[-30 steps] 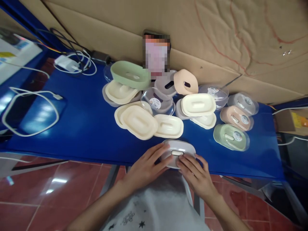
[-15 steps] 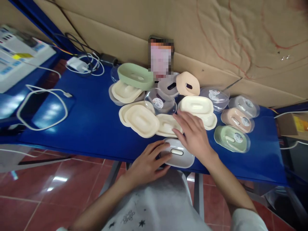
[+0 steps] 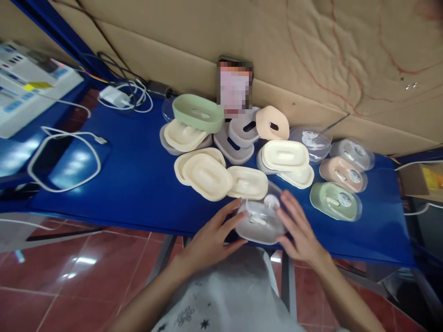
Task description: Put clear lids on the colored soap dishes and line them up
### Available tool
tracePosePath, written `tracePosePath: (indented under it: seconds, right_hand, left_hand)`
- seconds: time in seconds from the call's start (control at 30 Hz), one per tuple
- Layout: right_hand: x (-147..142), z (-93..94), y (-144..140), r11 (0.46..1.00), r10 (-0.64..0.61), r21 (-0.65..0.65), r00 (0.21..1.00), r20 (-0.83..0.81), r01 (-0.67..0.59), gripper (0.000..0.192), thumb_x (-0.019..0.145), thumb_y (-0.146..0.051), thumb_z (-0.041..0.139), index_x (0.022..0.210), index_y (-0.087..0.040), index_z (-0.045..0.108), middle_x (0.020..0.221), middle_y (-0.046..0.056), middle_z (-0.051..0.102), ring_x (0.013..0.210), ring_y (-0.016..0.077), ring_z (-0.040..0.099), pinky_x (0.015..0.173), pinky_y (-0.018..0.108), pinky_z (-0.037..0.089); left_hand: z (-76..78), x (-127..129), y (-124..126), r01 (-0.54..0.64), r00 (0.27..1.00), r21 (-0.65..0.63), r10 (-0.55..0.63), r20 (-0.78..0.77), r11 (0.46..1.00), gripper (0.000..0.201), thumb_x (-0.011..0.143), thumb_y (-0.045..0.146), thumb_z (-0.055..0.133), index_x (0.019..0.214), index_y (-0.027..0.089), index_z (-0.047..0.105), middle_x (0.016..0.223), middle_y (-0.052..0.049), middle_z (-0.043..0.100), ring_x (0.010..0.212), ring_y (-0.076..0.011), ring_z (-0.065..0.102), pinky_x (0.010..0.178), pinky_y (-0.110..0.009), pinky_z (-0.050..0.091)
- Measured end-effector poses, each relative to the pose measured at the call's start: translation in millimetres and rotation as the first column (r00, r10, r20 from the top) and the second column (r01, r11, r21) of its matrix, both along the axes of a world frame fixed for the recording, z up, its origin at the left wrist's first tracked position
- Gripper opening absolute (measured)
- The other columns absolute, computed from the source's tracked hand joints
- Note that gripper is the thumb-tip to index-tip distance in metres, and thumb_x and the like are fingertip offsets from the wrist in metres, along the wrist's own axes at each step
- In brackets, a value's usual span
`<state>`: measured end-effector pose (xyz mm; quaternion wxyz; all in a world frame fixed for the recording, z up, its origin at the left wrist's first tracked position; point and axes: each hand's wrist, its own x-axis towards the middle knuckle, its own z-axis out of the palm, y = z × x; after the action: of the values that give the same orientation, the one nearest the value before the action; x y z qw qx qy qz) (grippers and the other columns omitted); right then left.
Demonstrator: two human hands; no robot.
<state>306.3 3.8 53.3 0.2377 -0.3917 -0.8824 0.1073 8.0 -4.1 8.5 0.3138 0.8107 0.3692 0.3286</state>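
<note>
A grey soap box (image 3: pixel 261 227) lies at the near edge of the blue table (image 3: pixel 131 184), with a clear lid (image 3: pixel 266 210) with a round sticker resting over it. My left hand (image 3: pixel 211 237) presses against the box's left side. My right hand (image 3: pixel 299 228) holds the lid and box from the right. Just behind lie several cream trays (image 3: pixel 207 175) and a cream box (image 3: pixel 284 155).
Closed boxes sit to the right: a green one (image 3: pixel 335 201), a peach one (image 3: pixel 342 169), clear-lidded ones (image 3: pixel 353 153). At the back stand a green tray (image 3: pixel 198 112), grey bases (image 3: pixel 233 145), a peach base (image 3: pixel 272 122). White cables (image 3: pixel 64 159) and a charger (image 3: pixel 114 96) lie left. Cardboard (image 3: pixel 311 55) lines the wall.
My right hand reached back to the pile, took the clear lid that lay among the trays, and brought it down over the grey box. My left hand stayed on the box.
</note>
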Motion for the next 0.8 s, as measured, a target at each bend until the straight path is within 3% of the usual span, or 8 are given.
tracePosePath:
  seconds: [0.1, 0.27, 0.4, 0.53, 0.7, 0.8]
  right_hand:
    - [13, -15.6, -38, 0.999, 0.029, -0.025, 1.0, -0.002, -0.029, 0.07, 0.107, -0.029, 0.052, 0.172, -0.024, 0.028, 0.18, 0.014, 0.021, 0.162, 0.0441, 0.029, 0.117, 0.069, 0.049]
    - [11, -19.2, -47, 0.998, 0.058, -0.041, 0.996, 0.069, -0.056, 0.063, 0.101, -0.02, 0.057, 0.163, -0.02, 0.046, 0.178, 0.013, 0.028, 0.163, 0.0456, 0.027, 0.116, 0.068, 0.052]
    - [-1, -26.0, -47, 0.999, 0.023, 0.046, 0.997, 0.074, -0.027, 0.051, 0.096, -0.02, 0.067, 0.147, -0.018, 0.062, 0.176, 0.013, 0.032, 0.161, 0.0455, 0.031, 0.114, 0.066, 0.055]
    - [-8, -32.9, -52, 0.992, -0.018, 0.128, 0.996, 0.09, 0.007, 0.051, 0.092, -0.021, 0.079, 0.141, -0.019, 0.066, 0.176, 0.015, 0.032, 0.161, 0.0447, 0.032, 0.115, 0.066, 0.054]
    - [-6, -32.8, -61, 1.0, -0.011, 0.018, 1.0, -0.029, 0.011, 0.051, 0.098, -0.018, 0.068, 0.148, -0.022, 0.063, 0.177, 0.011, 0.031, 0.161, 0.0429, 0.033, 0.118, 0.069, 0.05]
    - [-7, -32.8, -64, 0.999, -0.023, 0.022, 1.0, 0.006, 0.022, 0.054, 0.097, -0.016, 0.069, 0.149, -0.026, 0.063, 0.179, 0.007, 0.028, 0.163, 0.0417, 0.029, 0.122, 0.068, 0.046]
  left_hand:
    - [-4.9, -2, 2, 0.042, 0.999, -0.08, -0.041, 0.019, 0.996, 0.079, 0.101, 0.03, 0.074, 0.166, 0.034, 0.029, 0.167, -0.017, 0.043, 0.153, -0.0349, 0.05, 0.115, -0.061, 0.056]
    - [-4.6, -1, 3, 0.045, 0.997, -0.105, -0.038, 0.07, 0.993, 0.086, 0.101, 0.031, 0.072, 0.169, 0.039, 0.02, 0.166, -0.015, 0.047, 0.153, -0.0341, 0.05, 0.115, -0.063, 0.056]
    - [2.6, -1, 2, 0.054, 0.998, -0.107, -0.058, -0.036, 0.993, 0.077, 0.102, 0.026, 0.071, 0.166, 0.04, 0.031, 0.163, -0.012, 0.051, 0.149, -0.0319, 0.055, 0.115, -0.058, 0.057]
    - [3.6, -2, 3, 0.033, 0.999, -0.101, -0.035, -0.023, 0.994, 0.068, 0.1, 0.029, 0.074, 0.16, 0.036, 0.042, 0.158, -0.013, 0.052, 0.146, -0.0312, 0.057, 0.114, -0.057, 0.058]
    - [0.9, -1, 3, 0.07, 0.998, -0.112, -0.07, 0.007, 0.991, 0.066, 0.096, 0.028, 0.08, 0.154, 0.038, 0.049, 0.157, -0.012, 0.052, 0.141, -0.0314, 0.061, 0.106, -0.053, 0.064]
    - [0.6, -1, 2, 0.077, 0.997, -0.103, -0.078, -0.008, 0.992, 0.065, 0.097, 0.027, 0.078, 0.154, 0.037, 0.048, 0.158, -0.013, 0.052, 0.142, -0.032, 0.06, 0.105, -0.052, 0.064]
